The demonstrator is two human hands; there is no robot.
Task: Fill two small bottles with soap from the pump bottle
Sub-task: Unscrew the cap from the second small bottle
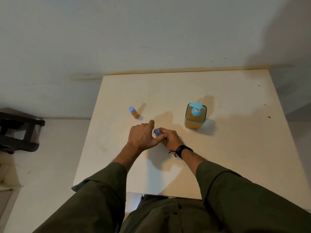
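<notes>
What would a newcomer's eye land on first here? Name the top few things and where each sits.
First, the two hands meeting at the middle of the pale table: the right hand grips a small blue-capped bottle while the left hand rests against it, fingers partly curled. Next, the big pump bottle of amber soap with its blue pump stands to the right. A second small bottle, capped and amber, stands alone to the left.

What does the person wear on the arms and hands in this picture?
Both arms have loose dark olive-green sleeves, pushed up so the forearms are bare. The left hand is bare, with no ring or watch visible. The wrist of the right hand carries a dark corded bracelet with loose knotted ends.
</notes>
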